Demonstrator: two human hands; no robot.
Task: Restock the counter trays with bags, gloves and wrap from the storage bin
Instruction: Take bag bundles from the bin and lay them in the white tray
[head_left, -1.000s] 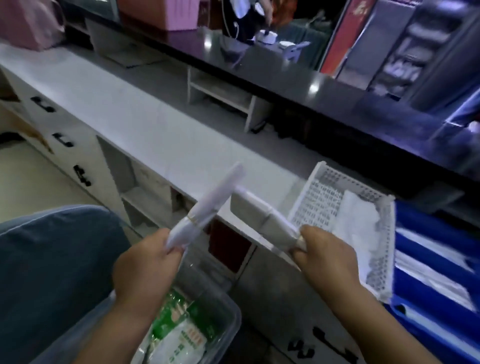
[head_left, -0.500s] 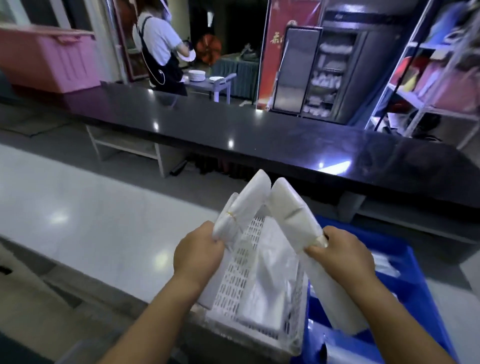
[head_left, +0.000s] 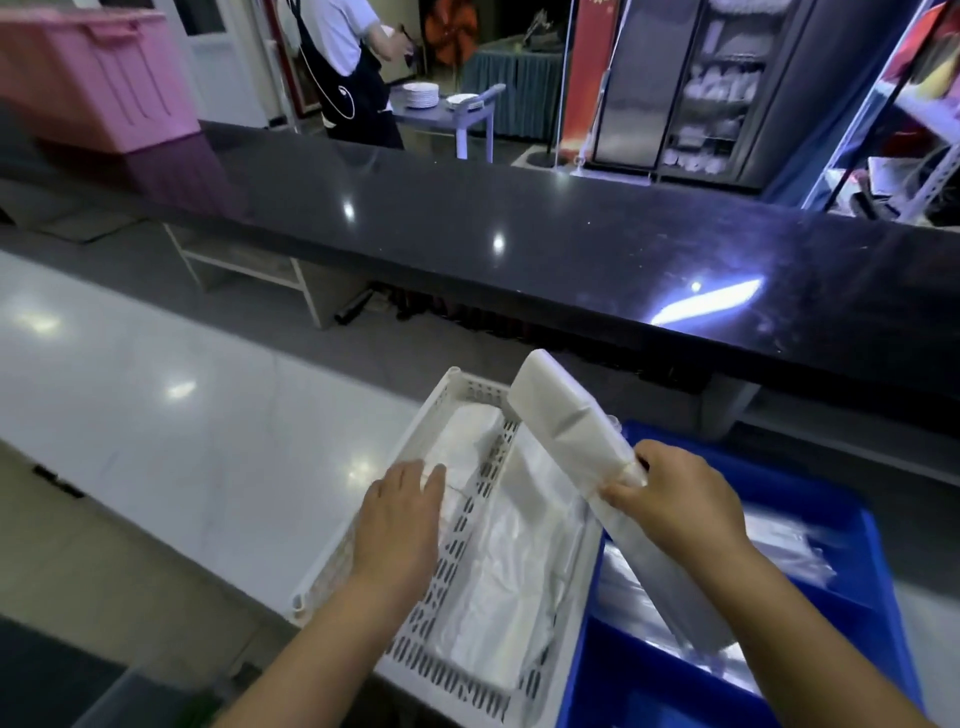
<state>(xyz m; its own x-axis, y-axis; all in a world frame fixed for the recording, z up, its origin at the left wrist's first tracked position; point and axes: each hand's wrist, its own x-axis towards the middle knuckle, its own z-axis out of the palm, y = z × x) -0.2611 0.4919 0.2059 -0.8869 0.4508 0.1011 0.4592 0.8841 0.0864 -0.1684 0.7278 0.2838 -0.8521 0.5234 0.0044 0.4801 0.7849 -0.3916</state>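
A white perforated tray (head_left: 434, 402) sits on the white counter, split by a divider. My left hand (head_left: 400, 519) lies palm down in its left compartment, holding the banded end of a white bag bundle (head_left: 467, 436) that rests flat there. Flat clear plastic bags (head_left: 519, 545) fill the right compartment. My right hand (head_left: 670, 499) grips a second white bag bundle (head_left: 561, 410) by its banded neck. This bundle tilts up and away above the tray's right side. A blue tray (head_left: 805, 499) with clear packets adjoins on the right.
The white counter (head_left: 156, 415) stretches left. A raised black counter (head_left: 519, 234) runs behind the trays, with a pink bin (head_left: 104, 67) on its left end. A person (head_left: 353, 62) stands beyond it. The clear storage bin's edge (head_left: 130, 696) shows at the bottom left.
My left hand has lowered its bundle from the air down into the tray's left compartment. My right hand still holds its bundle raised, now slightly further right.
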